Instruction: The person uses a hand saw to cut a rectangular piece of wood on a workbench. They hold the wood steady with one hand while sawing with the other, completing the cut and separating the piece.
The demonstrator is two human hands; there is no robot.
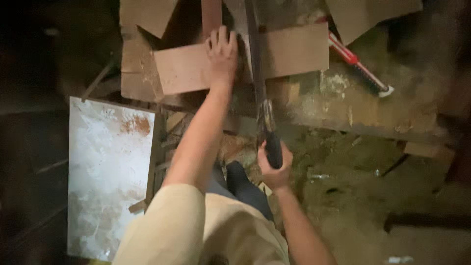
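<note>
Wooden board (289,51): pinned flat under open left hand (222,54). Handsaw (262,105), probably mid-board, gripped by right hand (274,164). Red-handled tool (360,66) right of board; white panel (108,172) lower left.

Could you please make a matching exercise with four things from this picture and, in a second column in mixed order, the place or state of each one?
Things:
1. left hand
2. right hand
3. red-handled tool
4. pale slab

Places or states:
A. lying unheld on the dirty surface at the upper right
B. pressed flat on the brown board
C. resting low at the left, stained white
D. closed around the dark handle of the saw

Pairs: 1-B, 2-D, 3-A, 4-C
</note>
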